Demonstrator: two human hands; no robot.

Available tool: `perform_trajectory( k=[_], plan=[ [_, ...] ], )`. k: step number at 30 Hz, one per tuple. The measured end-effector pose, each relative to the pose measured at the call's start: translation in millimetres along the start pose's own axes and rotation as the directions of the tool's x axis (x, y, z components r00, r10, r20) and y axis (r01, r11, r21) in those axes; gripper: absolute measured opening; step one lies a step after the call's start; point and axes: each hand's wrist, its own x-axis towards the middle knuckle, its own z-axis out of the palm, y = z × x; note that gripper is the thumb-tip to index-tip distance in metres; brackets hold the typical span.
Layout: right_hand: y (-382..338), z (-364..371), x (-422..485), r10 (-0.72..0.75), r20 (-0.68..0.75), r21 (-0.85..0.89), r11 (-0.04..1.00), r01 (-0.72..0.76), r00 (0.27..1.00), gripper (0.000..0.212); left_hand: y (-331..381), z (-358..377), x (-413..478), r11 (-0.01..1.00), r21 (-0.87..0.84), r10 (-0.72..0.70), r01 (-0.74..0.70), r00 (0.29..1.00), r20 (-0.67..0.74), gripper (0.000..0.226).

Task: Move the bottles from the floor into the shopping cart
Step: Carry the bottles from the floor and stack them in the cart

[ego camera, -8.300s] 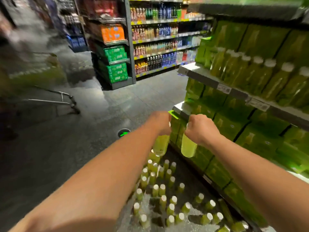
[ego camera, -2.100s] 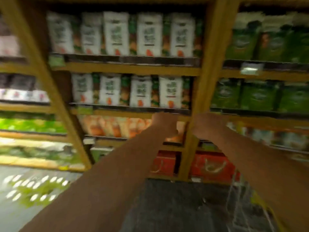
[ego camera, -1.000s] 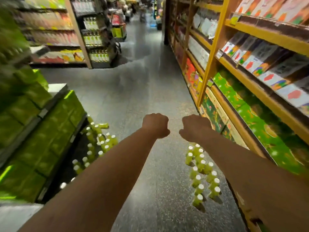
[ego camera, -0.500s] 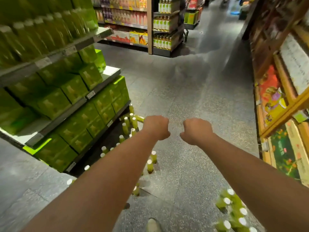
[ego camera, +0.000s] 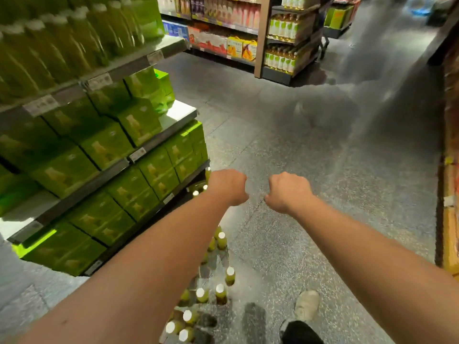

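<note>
Head view: two bare arms reach forward to the centre of the frame. The left hand and right hand are both clenched into fists, with nothing visible in them. White-capped green bottles stand on the speckled floor at lower centre, just beside shelves of green cartons on the left.

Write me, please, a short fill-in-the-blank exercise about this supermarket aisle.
1. The left hand and the right hand are fists that hold ___.
2. The bottles stand on the ___ beside the shelves.
3. Their caps are ___.
4. The boxes on the shelves are ___.
Missing words: nothing; floor; white; green.
</note>
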Motion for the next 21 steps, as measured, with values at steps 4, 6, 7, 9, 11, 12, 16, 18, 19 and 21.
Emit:
perform_trajectory(
  k=[4, 6, 7, 9, 11, 12, 16, 18, 19, 21],
  plan=[
    [26.9, -2.0, 103.2, -0.131, 0.028, -0.038, 0.991, 0.132, 0.991, 0.035, -11.8, -3.3, 93.9, 0.992, -0.042, -0.122, 0.122, 0.992, -0.002, 0.036],
    [40.1, -8.2, 155.7, -0.198, 0.042, -0.065, 0.978, 0.2, 0.979, 0.033, -19.7, -7.1, 134.1, 0.978, -0.093, -0.187, 0.189, 0.982, 0.025, 0.034],
    [45.0, -11.6, 181.6, -0.226, 0.045, -0.072, 0.971, 0.228, 0.973, 0.031, -24.1, -7.7, 152.6, 0.966, -0.119, -0.226, 0.228, 0.974, 0.028, 0.033],
    [49.8, -19.1, 229.0, -0.269, 0.05, -0.077, 0.959, 0.273, 0.962, 0.03, -35.0, -6.8, 183.8, 0.941, -0.165, -0.296, 0.297, 0.955, 0.029, 0.03],
    [46.2, -24.1, 268.6, -0.316, 0.07, -0.083, 0.943, 0.322, 0.946, 0.032, -49.4, -2.7, 206.6, 0.915, -0.182, -0.355, 0.361, 0.932, 0.066, 0.028],
    [41.5, -23.6, 288.5, -0.35, 0.08, -0.089, 0.93, 0.357, 0.933, 0.033, -59.2, 1.0, 218.1, 0.901, -0.178, -0.386, 0.395, 0.918, 0.087, 0.027],
    [14.2, -14.2, 370.2, -0.474, 0.114, -0.126, 0.865, 0.486, 0.873, 0.031, -109.7, 11.4, 271.7, 0.841, -0.174, -0.497, 0.512, 0.859, 0.125, 0.023],
    [-1.1, -7.8, 412.1, -0.497, 0.111, -0.122, 0.852, 0.509, 0.86, 0.031, -134.0, 17.6, 300.9, 0.817, -0.181, -0.532, 0.548, 0.837, 0.129, 0.022],
    [-8.5, -4.8, 431.2, -0.505, 0.12, -0.12, 0.847, 0.518, 0.854, 0.03, -144.4, 21.9, 314.3, 0.806, -0.191, -0.543, 0.56, 0.829, 0.137, 0.021],
    [-23.9, 3.1, 466.4, -0.529, 0.133, -0.11, 0.832, 0.543, 0.838, 0.03, -163.4, 34.5, 339.4, 0.787, -0.197, -0.566, 0.585, 0.811, 0.148, 0.021]
  ],
)
